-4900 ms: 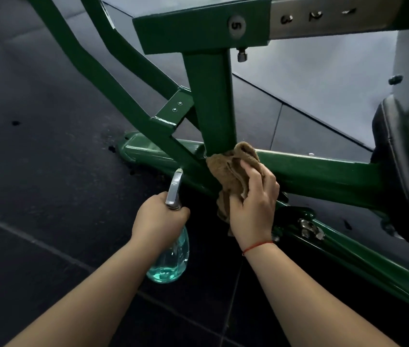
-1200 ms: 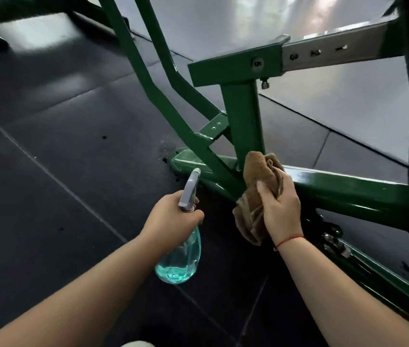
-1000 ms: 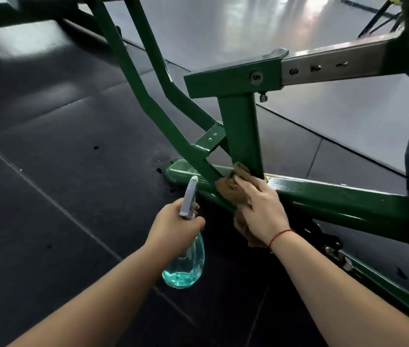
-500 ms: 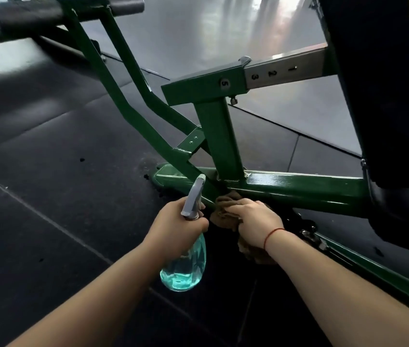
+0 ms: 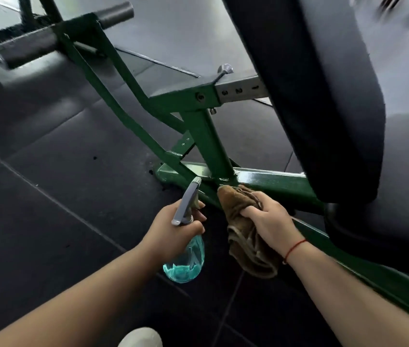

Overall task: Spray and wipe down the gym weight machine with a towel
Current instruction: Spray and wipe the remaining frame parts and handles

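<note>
The clear spray bottle (image 5: 185,261) holds blue-green liquid pooled in its lower part. Its grey nozzle points up toward the foot of the machine's green upright post (image 5: 208,139). The left hand (image 5: 170,231) has its grip curled round the bottle's neck, just left of the post's foot. The right hand (image 5: 271,221) has its grip closed on the brown towel (image 5: 233,204), which touches the base bar (image 5: 273,181) just below the post's foot, with its loose end hanging down. Compared with half a second ago, more of the towel shows beyond the fingers, and the black pad (image 5: 311,96) right of the post fills more of the view.
</note>
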The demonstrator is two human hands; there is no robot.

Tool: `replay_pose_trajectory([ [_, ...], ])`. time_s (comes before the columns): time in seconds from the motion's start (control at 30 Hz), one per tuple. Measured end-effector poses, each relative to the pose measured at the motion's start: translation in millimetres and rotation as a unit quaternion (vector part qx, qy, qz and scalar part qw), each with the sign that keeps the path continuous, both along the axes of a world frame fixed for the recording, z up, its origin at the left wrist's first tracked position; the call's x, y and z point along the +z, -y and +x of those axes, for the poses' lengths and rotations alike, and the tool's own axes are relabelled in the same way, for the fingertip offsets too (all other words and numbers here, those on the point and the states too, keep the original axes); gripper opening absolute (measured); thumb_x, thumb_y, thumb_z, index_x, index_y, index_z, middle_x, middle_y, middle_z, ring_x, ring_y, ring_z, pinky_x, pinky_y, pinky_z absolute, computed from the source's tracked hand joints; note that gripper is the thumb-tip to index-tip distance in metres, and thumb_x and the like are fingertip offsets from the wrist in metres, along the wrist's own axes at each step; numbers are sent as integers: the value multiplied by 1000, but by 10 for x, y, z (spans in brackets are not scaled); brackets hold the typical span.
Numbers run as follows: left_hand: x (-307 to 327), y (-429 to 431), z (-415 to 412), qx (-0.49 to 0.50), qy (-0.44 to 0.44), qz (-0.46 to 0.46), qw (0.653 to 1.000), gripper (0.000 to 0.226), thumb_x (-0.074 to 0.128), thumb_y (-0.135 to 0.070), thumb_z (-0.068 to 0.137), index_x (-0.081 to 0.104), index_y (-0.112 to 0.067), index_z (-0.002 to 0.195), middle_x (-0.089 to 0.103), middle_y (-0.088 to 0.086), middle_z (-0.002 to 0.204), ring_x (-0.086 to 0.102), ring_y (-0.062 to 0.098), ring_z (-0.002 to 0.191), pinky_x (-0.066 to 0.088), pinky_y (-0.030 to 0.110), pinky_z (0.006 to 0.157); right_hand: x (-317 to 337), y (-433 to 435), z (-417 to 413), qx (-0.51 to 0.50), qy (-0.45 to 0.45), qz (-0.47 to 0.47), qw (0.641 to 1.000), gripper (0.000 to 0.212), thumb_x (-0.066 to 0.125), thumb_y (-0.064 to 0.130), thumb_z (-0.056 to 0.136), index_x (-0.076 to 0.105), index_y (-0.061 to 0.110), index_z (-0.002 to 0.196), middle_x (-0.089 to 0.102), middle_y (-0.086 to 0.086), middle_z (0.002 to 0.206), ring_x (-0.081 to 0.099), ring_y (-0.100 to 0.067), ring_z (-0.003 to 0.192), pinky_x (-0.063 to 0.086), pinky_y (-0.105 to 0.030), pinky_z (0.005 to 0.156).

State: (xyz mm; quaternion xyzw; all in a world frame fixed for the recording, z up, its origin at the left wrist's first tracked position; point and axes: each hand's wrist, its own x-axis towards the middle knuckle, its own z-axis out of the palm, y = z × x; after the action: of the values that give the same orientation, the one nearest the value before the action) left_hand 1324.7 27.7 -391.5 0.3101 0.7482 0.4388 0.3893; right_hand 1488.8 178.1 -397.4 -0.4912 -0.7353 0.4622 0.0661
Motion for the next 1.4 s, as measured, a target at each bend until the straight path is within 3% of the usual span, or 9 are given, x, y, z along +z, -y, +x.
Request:
replay_pose_trajectory([
  [0.23,660,21,-19,-47,-67,-102,991,35,68,-28,76,60,-37,109,71,-18,91,69,13,87,56,49,85,215,305,87,-55,43,-176,982,34,64,24,90,63,34,123,69,7,109,63,-17,103,49,-41,100],
  [0.47,1319,175,164,-51,-32,-160,985,24,63,-33,70,65,-30,93,74,-15,88,70,13,85,57,48,83,826,651,327,-115,48,-298,947,44,66,23,92,60,27,135,71,4,113,67,-19,104,49,-46,104],
  [0.57,1655,245,269,-73,-47,-180,980,9,69,-29,80,62,-24,84,72,-6,82,67,20,78,54,50,79,1171,708,284,-115,80,-301,943,42,63,27,93,56,32,135,69,6,112,66,-18,102,51,-44,101],
  [0.8,2450,449,143,-92,-19,-219,971,17,65,-29,86,64,-12,87,74,8,88,66,34,81,54,56,77,2044,869,-103,-129,83,-304,940,45,66,21,94,56,28,137,63,4,129,62,-24,116,47,-48,108],
  [0.93,2936,540,-63,-105,-11,-225,969,9,68,-28,89,61,-29,84,74,-5,95,69,21,86,57,48,81,2659,940,-381,-118,62,-282,950,43,66,15,93,59,24,134,61,8,130,61,-21,117,46,-44,109],
  [1.0,3217,595,-197,-123,-13,-212,969,20,69,-31,91,53,-41,84,71,-13,100,67,13,88,56,41,80,3008,992,-544,-116,59,-274,953,42,68,16,92,60,26,132,63,4,130,62,-22,115,47,-44,108],
  [1.2,3948,719,-611,-177,-15,-176,968,16,68,-41,93,53,-41,98,68,-12,95,63,12,84,52,32,70,3934,1160,-963,-108,45,-241,963,39,69,18,91,62,32,127,66,11,109,63,-14,105,50,-35,98],
  [1.33,4434,758,-843,-204,-47,-164,964,31,69,-43,92,59,-34,120,66,-13,95,62,10,85,51,28,69,4436,1269,-1174,-102,11,-207,973,36,71,23,91,63,34,125,62,15,114,57,2,99,45,-18,82],
  [1.4,4658,776,-938,-199,-65,-160,965,37,71,-43,91,59,-34,124,68,-12,97,62,10,86,53,31,71,4652,1305,-1267,-118,-11,-206,971,35,71,27,92,63,31,126,62,13,118,56,3,100,43,-18,81],
])
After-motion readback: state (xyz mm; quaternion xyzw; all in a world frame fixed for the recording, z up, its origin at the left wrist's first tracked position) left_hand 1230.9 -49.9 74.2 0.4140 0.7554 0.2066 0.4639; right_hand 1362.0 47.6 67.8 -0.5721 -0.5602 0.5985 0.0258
